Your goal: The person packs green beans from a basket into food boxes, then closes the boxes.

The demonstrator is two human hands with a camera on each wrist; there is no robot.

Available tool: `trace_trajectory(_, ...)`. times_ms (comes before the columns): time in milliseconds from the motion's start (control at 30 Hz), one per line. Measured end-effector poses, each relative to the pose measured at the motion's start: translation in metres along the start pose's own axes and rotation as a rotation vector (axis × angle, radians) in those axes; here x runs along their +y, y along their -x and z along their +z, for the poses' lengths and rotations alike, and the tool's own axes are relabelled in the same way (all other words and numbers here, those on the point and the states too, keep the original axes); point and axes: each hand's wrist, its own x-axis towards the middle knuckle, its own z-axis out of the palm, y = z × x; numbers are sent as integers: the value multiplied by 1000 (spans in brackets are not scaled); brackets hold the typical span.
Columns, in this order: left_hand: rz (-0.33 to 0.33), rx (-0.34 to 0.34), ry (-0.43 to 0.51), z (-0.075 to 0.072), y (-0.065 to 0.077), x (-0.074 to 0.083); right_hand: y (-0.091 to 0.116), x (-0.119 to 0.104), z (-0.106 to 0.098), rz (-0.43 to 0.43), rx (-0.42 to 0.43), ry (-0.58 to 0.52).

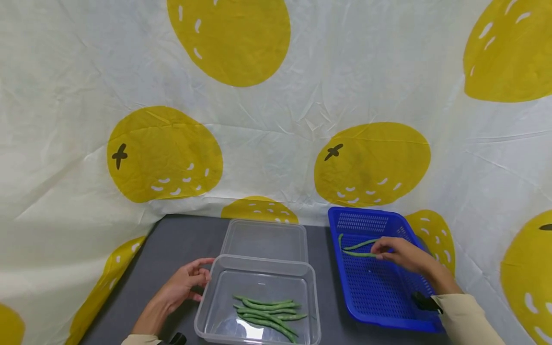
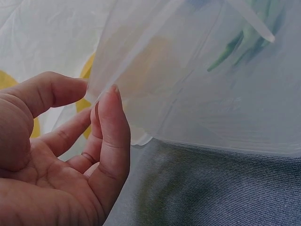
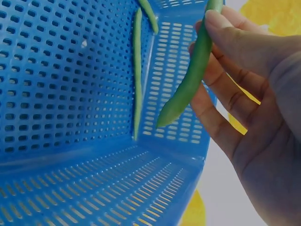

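Observation:
Thumb and fingertips of my right hand pinch a green bean over the blue basket. Two more green beans lie in that basket; a long one stretches along the base of a side wall in the right wrist view. My left hand is at the left side of a clear plastic container. Its bent fingers hold the container's edge, one fingertip against the see-through wall in the left wrist view. Several green beans lie together on the container's floor.
Behind the container lies a clear plastic lid, flat on the dark grey tabletop. A white cloth printed with yellow fruit hangs behind and around the table. The basket stands at the right, close to the cloth.

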Motion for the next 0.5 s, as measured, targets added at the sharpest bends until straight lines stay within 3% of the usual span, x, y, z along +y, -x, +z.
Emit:
trace_trajectory(200,-4,1,-6,0,0,0,0,-11,1,67,24,-72)
trace_trajectory(500,1,-3,-8,-1,1,0,-11,-33,12,34,0,-217)
